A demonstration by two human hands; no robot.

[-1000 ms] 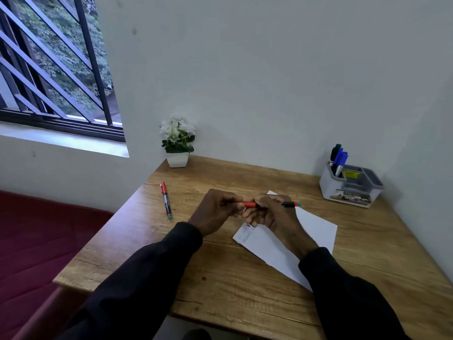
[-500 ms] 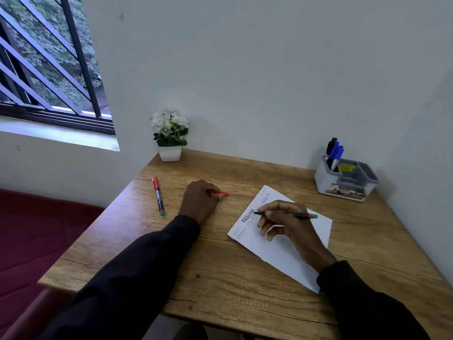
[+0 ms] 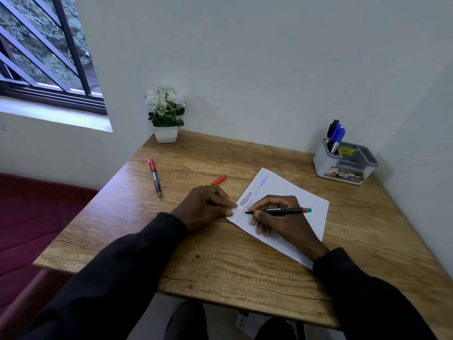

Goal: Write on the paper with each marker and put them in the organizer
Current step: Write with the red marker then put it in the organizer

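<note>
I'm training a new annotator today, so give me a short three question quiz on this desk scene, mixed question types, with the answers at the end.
1. True or false: the red cap lies loose on the table, beyond the left hand.
2. What does the right hand grip? A) an uncapped marker, tip at the paper; B) a ruler; C) a flower pot.
3. Fill in: the blue markers stand in the ___.

Key: 1 true; 2 A; 3 organizer.
</note>
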